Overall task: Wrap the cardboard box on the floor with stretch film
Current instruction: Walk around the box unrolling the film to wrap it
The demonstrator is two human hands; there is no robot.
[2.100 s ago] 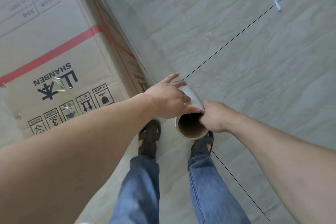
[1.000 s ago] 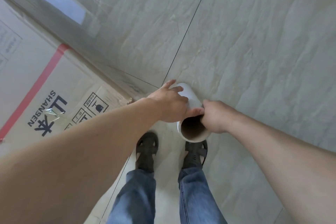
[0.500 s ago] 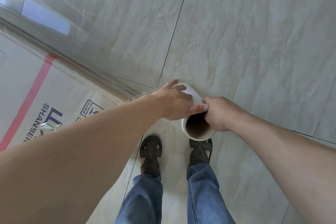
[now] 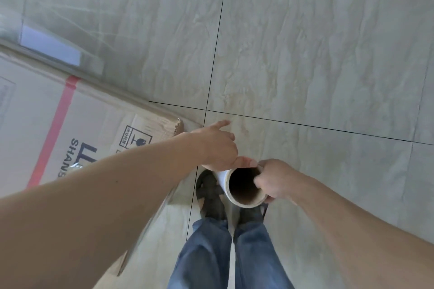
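We see the right hand (image 4: 276, 180) with its grip hooked on the rim of the film roll (image 4: 244, 186), fingers curled into the brown core, while the left hand (image 4: 219, 148) lies on the roll's top with the thumb pressed to the rim and the forefinger straight. Left of the hands the cardboard box (image 4: 77, 124) sits on the floor (image 4: 317, 58), carrying a red stripe, the letters "SHANS" and a fragile-glass mark, with film (image 4: 65, 28) stretched across its far edge. Below us are jeans (image 4: 206, 253) and dark sandals (image 4: 211, 195) on pale grey marbled tiles with dark joints.
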